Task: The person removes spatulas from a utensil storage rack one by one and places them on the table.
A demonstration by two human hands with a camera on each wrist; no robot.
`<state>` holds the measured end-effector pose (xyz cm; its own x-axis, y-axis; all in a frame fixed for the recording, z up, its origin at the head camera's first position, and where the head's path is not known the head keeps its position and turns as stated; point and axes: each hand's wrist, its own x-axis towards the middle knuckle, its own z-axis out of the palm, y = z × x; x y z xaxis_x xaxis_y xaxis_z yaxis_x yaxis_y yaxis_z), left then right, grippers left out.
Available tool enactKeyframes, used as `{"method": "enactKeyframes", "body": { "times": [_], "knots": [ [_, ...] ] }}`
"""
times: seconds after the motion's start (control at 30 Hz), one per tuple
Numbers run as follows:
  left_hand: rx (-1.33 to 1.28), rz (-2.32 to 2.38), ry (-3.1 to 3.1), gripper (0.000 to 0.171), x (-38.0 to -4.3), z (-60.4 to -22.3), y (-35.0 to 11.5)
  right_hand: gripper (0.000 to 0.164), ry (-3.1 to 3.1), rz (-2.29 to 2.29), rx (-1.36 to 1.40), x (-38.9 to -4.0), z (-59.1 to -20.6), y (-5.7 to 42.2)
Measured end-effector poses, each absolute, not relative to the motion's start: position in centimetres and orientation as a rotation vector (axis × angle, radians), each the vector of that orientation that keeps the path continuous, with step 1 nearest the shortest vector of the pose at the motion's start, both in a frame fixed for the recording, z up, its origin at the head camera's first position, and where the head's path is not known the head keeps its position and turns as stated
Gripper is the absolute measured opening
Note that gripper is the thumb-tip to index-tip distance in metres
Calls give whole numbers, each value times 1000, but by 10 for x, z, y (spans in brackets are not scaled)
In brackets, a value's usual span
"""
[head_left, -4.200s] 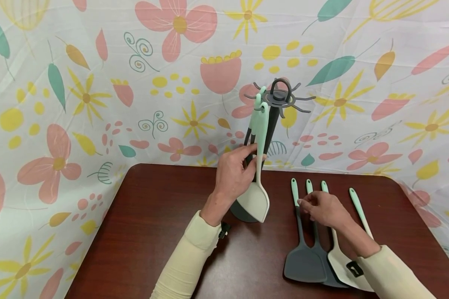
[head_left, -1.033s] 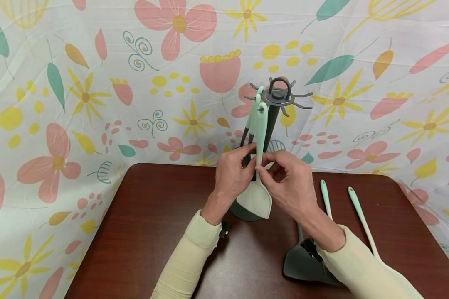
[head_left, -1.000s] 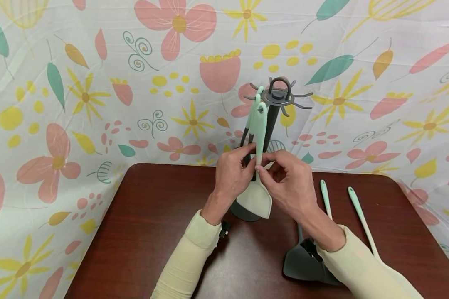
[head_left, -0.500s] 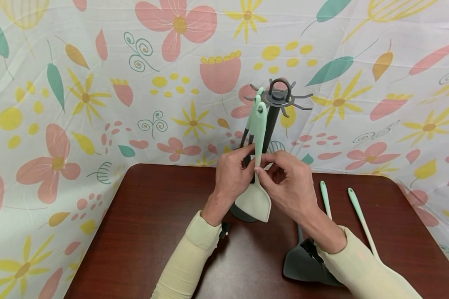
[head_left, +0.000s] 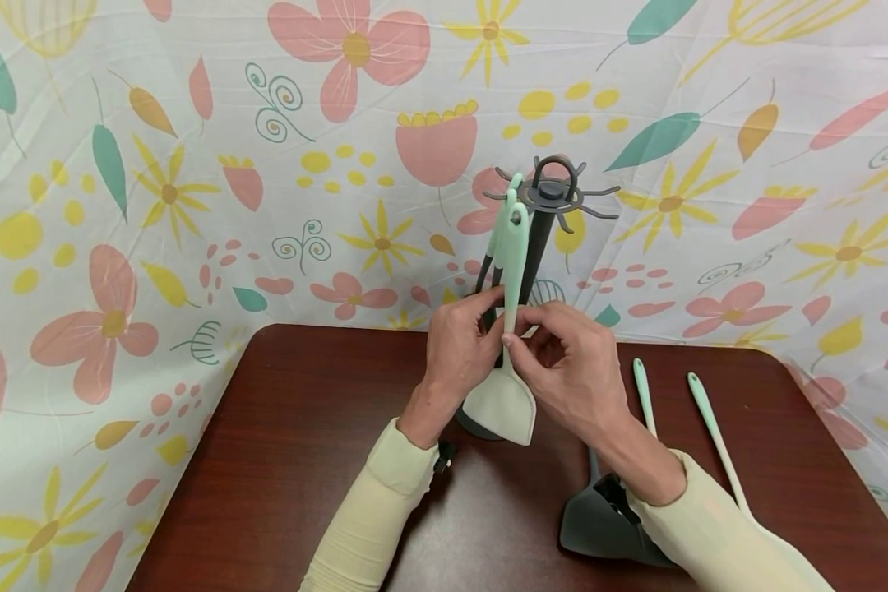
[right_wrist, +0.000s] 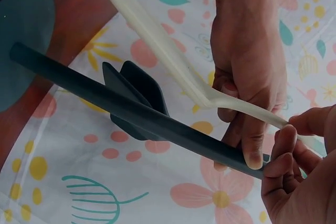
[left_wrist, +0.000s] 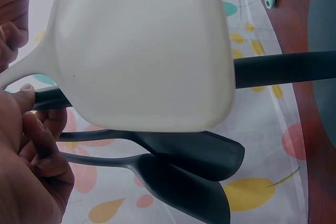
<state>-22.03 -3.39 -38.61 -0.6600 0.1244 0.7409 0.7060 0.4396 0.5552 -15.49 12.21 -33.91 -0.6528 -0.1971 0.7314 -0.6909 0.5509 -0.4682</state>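
Between the thumb and finger of my right hand [head_left: 580, 374], I pinch the thin, pale part of a cream turner [head_left: 499, 403], just below its mint green handle. Its wide, flat end points down, and its handle goes up to a hook, whose tip shows in the little hole at the top. My left hand [head_left: 459, 341] is right beside it, with fingers wrapped around the pole of a dark stand [head_left: 538, 255]. The stand has a round foot [right_wrist: 26, 72] on the table, a ring of hooks near its top, and a loop [head_left: 555, 160] above them. Behind the cream turner, two dark tools [left_wrist: 205, 153] hang from the hooks by their mint handles, close together. Farther over, past my right hand, more tools lie on the brown table [head_left: 303, 460]. One is a dark turner [head_left: 599, 522], and my right arm covers some of it. Near it are a pale tool with a mint end [head_left: 644, 395] and a long pale tool [head_left: 718, 444], both partly under my cream sleeve [head_left: 718, 510]. Behind everything hangs a white cloth [head_left: 385, 156] with pink flowers, yellow flowers and green leaves.
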Motion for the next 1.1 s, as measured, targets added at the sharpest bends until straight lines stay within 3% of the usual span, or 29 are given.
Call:
{"method": "enactKeyframes", "body": {
  "times": [0.63, 1.1],
  "knots": [
    [-704, -1240, -2049, 24, -221, -388, -34, 20, -2146, 1040, 726, -150, -340, 124],
    [-715, -1215, -2030, 26, -220, -388, -34, 5, -2180, 1037, 720, -144, -342, 135]
  ]
}}
